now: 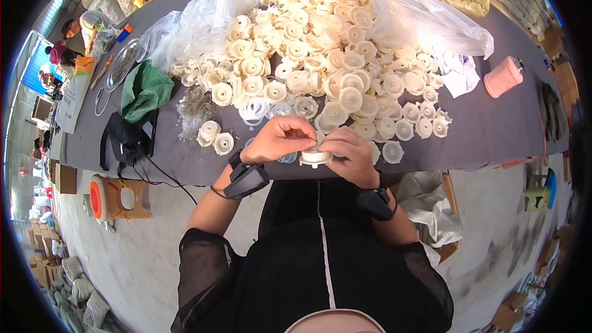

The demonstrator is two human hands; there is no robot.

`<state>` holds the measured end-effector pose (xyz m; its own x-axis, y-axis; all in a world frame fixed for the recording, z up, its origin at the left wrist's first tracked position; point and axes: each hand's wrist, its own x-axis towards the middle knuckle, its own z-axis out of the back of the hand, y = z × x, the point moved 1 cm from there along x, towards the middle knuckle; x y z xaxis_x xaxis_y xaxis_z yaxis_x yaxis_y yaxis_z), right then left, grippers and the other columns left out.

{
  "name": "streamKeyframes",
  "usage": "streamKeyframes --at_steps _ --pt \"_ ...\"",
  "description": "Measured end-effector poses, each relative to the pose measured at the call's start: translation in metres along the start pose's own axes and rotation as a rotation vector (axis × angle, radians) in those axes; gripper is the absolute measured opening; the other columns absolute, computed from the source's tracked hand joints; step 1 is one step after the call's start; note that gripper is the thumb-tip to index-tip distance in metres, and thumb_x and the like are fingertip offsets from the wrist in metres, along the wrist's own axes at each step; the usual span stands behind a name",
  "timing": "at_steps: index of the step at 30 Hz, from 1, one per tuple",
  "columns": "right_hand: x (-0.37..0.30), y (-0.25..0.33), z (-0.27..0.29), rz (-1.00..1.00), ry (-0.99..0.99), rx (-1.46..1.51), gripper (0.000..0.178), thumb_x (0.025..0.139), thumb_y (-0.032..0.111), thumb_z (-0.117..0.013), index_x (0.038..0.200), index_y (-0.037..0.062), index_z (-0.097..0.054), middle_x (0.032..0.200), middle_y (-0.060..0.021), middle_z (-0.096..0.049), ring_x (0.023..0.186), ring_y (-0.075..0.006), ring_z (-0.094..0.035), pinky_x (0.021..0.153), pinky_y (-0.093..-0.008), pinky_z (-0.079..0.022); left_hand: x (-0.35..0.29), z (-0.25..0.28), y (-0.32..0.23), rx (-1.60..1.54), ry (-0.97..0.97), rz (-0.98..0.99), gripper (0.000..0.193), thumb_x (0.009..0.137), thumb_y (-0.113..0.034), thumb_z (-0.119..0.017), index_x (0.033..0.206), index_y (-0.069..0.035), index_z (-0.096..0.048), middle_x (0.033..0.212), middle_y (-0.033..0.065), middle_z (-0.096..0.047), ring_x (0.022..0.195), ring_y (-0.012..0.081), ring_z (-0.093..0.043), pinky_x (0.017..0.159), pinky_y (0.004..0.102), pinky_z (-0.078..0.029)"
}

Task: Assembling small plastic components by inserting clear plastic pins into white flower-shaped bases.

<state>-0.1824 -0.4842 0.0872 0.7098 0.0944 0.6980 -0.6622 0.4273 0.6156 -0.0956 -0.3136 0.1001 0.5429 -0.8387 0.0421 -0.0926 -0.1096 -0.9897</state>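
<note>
Near the table's front edge, a round cream plastic part [316, 158] with a flanged rim sits beneath my fingers. My right hand [350, 153] is closed around its right side, fingertips on its top. My left hand [282, 138] is pinched together over the part's upper left; whatever lies between those fingertips is hidden. Just beyond both hands spreads a big heap of similar cream plastic parts [333, 113]. Clear plastic rings [254, 110] lie past my left hand, next to a pile of small grey metal pieces [198, 108]. Two loose cream parts [209, 130] rest left of my left hand.
Clear plastic bags [407, 9] cover the heap's back. A pink spool of thread [504, 77] stands at the right. At the left are a green bag [145, 91], a black device [128, 137] with cables, and a plastic stool [120, 197] below. People [89, 24] sit farther off.
</note>
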Motion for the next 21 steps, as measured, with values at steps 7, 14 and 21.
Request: streamKeyframes --at_steps 7,14,21 --pt "-0.003 0.004 -0.003 -0.124 -0.005 0.119 0.026 0.060 -0.003 -0.069 0.084 0.0060 -0.063 0.087 -0.0046 -0.060 0.081 -0.0207 -0.057 0.068 -0.0291 -0.046 -0.010 0.002 0.000 -0.008 -0.024 0.064 0.006 0.079 0.000 -0.062 0.085 0.001 -0.061 0.082 0.0036 -0.055 0.072 0.0073 -0.054 0.063 0.0192 -0.043" --pt "-0.005 0.002 0.000 -0.172 0.017 0.244 0.025 0.061 -0.003 -0.069 0.084 0.0050 -0.063 0.089 -0.0058 -0.061 0.081 -0.0197 -0.058 0.069 -0.0284 -0.045 -0.011 -0.004 -0.001 -0.085 -0.034 0.065 0.006 0.078 -0.001 -0.063 0.084 0.001 -0.063 0.080 0.0037 -0.055 0.069 0.0081 -0.053 0.060 0.0196 -0.041" --pt "-0.004 0.007 0.001 -0.182 0.009 0.257 0.023 0.061 -0.003 -0.068 0.082 0.0036 -0.062 0.084 -0.0068 -0.062 0.079 -0.0202 -0.059 0.069 -0.0286 -0.046 -0.013 0.002 0.006 0.078 0.038 -0.157 0.010 0.079 -0.001 -0.061 0.088 0.002 -0.064 0.088 0.0069 -0.059 0.079 0.0119 -0.057 0.069 0.0238 -0.046"
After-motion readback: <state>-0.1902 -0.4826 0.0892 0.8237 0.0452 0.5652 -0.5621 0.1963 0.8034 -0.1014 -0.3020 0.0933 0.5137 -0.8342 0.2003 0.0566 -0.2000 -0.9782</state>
